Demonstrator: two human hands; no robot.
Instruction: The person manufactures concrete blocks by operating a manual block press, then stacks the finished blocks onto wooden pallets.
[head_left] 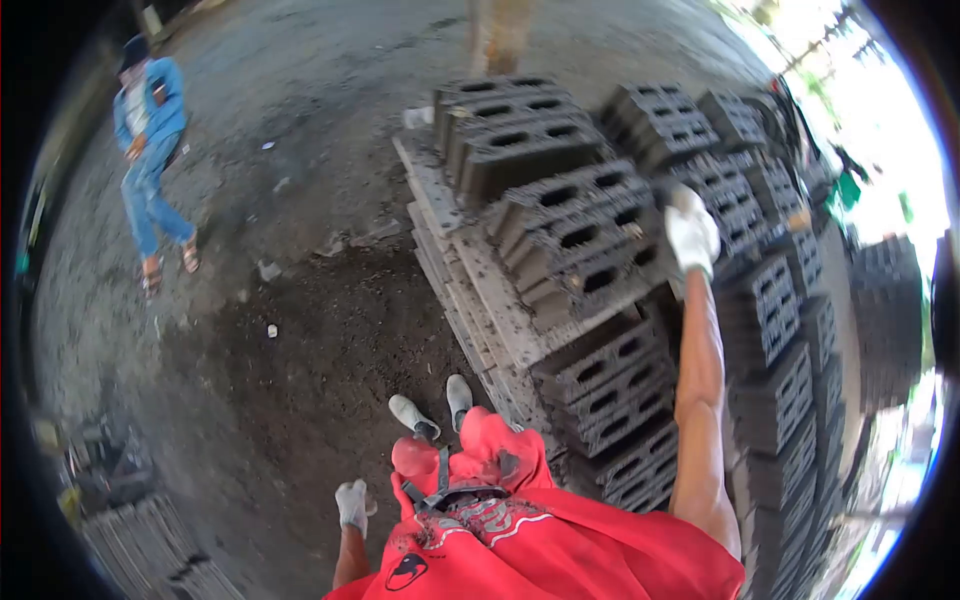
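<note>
I see my right hand in a white glove, fingers closed on top of a grey block on the pallet | left hand hangs loose, holding nothing | many blocks already stacked at pallet's right edge | some still left on pallet

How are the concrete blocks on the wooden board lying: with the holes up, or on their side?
On their side. The hollow cores of the concrete blocks face sideways toward the camera on the wooden board. The right hand rests on their edge.
</note>
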